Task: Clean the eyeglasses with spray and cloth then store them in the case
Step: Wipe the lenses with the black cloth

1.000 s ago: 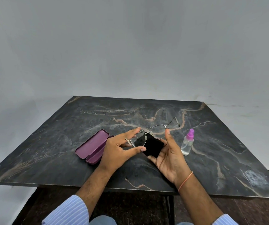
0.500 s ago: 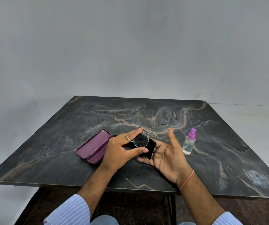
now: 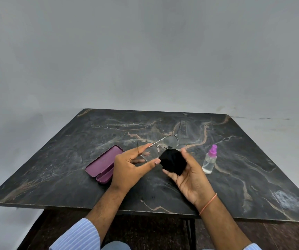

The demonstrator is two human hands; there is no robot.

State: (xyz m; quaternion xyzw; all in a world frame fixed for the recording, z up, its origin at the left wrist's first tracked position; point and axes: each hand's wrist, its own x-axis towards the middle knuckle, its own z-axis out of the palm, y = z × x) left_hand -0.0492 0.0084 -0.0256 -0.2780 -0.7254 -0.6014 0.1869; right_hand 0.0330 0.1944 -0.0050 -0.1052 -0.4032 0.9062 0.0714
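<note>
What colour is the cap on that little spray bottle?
Pinkish purple, on the clear spray bottle; the head view, the only one, shows it plainly.

One glasses [image 3: 160, 147]; one cloth [image 3: 174, 162]; one case [image 3: 104, 164]; one bottle [image 3: 209, 160]; one table [image 3: 55, 159]; two hands: left [image 3: 129, 170], right [image 3: 193, 175].

A plain grey-white wall [image 3: 145, 51] fills the upper half of the frame, evenly and softly lit, with faint dark scuffs at the right near its base. Below it, a dark marble-patterned tabletop [image 3: 73, 168] with rounded corners and tan veins spans the middle. Along the bottom edge, a dark reddish-brown floor [image 3: 280, 237] shows beneath a black table leg [image 3: 192, 231].
</note>
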